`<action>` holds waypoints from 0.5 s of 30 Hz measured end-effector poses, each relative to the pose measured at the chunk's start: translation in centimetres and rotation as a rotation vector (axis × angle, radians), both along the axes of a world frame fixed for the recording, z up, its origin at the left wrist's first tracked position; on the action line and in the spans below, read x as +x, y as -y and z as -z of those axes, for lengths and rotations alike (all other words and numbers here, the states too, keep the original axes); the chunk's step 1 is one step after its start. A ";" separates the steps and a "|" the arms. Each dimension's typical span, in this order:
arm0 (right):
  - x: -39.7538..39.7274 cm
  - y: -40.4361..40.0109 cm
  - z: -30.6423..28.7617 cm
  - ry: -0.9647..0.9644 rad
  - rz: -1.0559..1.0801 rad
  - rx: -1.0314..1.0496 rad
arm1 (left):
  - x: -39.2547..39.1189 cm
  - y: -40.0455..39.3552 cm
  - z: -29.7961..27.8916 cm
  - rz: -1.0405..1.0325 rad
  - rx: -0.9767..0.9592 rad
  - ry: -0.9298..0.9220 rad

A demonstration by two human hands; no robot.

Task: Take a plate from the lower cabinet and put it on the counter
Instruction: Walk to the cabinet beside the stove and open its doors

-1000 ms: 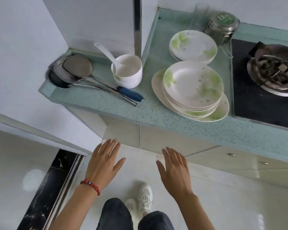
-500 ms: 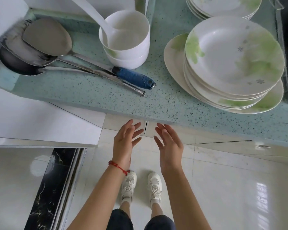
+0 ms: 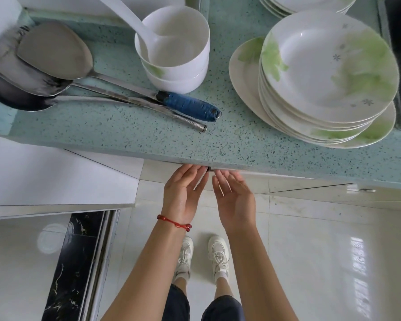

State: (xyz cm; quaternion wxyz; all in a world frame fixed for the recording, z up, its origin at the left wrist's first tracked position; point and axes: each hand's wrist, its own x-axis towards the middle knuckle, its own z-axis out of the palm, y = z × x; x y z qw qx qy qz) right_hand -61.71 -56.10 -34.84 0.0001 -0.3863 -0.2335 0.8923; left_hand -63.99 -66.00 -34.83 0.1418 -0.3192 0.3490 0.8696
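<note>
The counter (image 3: 130, 133) is a speckled pale-green slab crossing the upper half of the view; its front edge runs from the left edge of the view down toward the right. Below that front edge, the lower cabinet (image 3: 287, 185) shows only the top of its pale doors, which appear closed, with a narrow gap between two of them. No plate from inside the cabinet is visible.

A stack of plates (image 3: 329, 72), white with green leaf print, sits near the right end of the counter, close to the front edge, resting on a wider flat plate. A second plate stack (image 3: 299, 3) lies behind it, cut by the top edge of the view.

Stacked white bowls (image 3: 178, 59) stand at mid-counter, with a white ladle (image 3: 134, 24) resting in the top one. Metal spatulas (image 3: 53, 52) lie at the left end of the counter, handles pointing right; one handle has a blue wrap (image 3: 190, 107).

The left hand (image 3: 183, 193) and right hand (image 3: 235, 200) are both empty, with fingers extended and loosely spread, palms facing each other. Their fingertips reach the door gap just under the counter's front edge. The left wrist carries a red bracelet (image 3: 174, 222).
</note>
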 end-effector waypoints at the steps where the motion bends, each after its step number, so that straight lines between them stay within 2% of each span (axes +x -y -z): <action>1: 0.6 0.1 0.0 0.012 -0.002 0.014 | 0.3 0.1 -0.1 0.001 -0.013 0.012; 6: 4.6 0.3 0.1 0.111 0.006 0.160 | 3.7 1.4 0.0 0.018 -0.187 0.101; 11: 7.9 0.5 0.3 0.243 -0.070 0.457 | 8.2 4.2 0.6 0.149 -0.521 0.100; 15: 10.5 0.5 0.3 0.293 -0.076 0.545 | 10.7 5.6 0.5 0.142 -0.619 0.125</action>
